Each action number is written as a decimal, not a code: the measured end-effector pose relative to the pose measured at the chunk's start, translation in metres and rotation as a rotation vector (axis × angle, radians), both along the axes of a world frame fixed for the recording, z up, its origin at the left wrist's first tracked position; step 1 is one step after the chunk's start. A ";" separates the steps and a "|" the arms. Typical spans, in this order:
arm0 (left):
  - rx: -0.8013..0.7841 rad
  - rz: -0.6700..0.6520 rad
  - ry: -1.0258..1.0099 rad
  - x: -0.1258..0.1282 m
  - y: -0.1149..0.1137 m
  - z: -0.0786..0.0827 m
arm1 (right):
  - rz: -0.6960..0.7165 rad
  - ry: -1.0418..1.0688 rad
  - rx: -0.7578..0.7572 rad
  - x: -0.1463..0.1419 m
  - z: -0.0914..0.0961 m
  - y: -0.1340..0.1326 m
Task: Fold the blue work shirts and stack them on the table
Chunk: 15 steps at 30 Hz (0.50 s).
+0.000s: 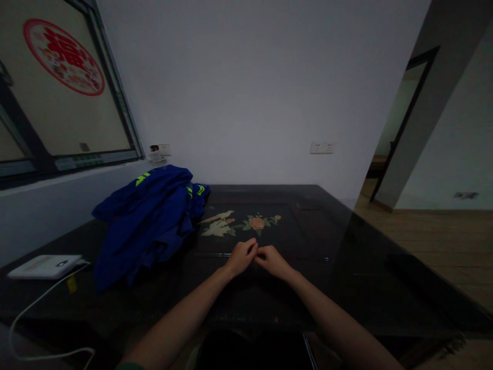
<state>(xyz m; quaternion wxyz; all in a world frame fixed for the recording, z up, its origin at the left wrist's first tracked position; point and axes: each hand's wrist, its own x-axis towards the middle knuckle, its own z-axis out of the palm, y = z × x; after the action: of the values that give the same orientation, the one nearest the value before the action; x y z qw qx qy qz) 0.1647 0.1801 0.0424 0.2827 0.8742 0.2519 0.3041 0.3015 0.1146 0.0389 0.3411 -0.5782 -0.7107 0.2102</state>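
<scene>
My left hand [241, 256] and my right hand [274, 261] meet over the near middle of a dark table [354, 288], fingertips touching. Both hands have curled, closed fingers; anything between them is hidden or too small to make out. Just beyond them, a painted flower [257, 222] and a pale bird design [219, 227] decorate the tabletop.
A crumpled blue garment [150, 226] with yellow-green strips lies on the table's left part. Left of it is a white box-like device [44, 267] with a white cable [36, 300] plugged in. A wall with sockets [322, 148] stands behind; a window [65, 82] is at left.
</scene>
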 end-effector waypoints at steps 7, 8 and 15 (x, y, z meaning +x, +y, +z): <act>0.015 -0.001 0.001 -0.001 0.000 0.000 | 0.000 -0.005 -0.007 -0.001 0.003 -0.001; 0.016 0.000 0.004 -0.001 0.000 0.000 | -0.001 -0.007 -0.010 -0.001 0.003 -0.002; 0.010 0.001 0.021 -0.001 0.000 0.000 | -0.011 -0.034 -0.004 0.000 0.000 0.000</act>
<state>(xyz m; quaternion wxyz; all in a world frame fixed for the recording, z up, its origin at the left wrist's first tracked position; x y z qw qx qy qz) 0.1633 0.1804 0.0424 0.2754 0.8787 0.2537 0.2962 0.3015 0.1145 0.0389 0.3289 -0.5863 -0.7128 0.1999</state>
